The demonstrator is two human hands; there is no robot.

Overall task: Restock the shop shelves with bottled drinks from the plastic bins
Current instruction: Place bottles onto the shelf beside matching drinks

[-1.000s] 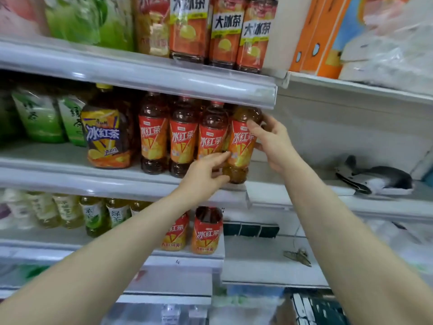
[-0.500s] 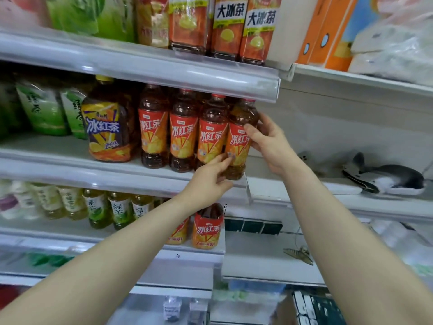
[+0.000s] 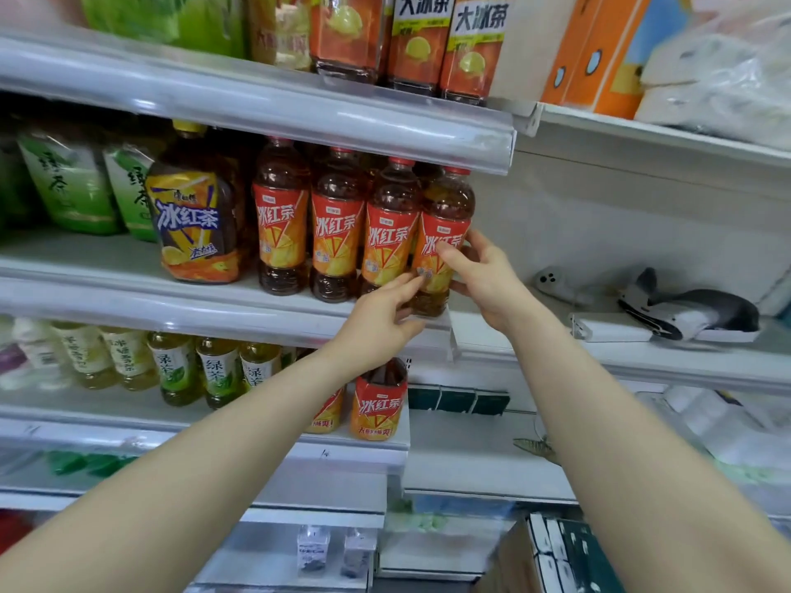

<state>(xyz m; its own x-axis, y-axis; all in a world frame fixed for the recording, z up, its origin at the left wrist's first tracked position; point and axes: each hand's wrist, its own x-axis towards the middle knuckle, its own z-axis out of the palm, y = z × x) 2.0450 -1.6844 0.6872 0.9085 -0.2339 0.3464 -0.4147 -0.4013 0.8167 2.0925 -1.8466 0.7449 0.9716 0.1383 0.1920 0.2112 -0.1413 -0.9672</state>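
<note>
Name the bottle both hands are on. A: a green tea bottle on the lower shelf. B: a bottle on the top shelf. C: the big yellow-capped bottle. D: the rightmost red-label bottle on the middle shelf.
D: the right hand grips the rightmost red-label bottle and the left hand touches its lower label.
</note>
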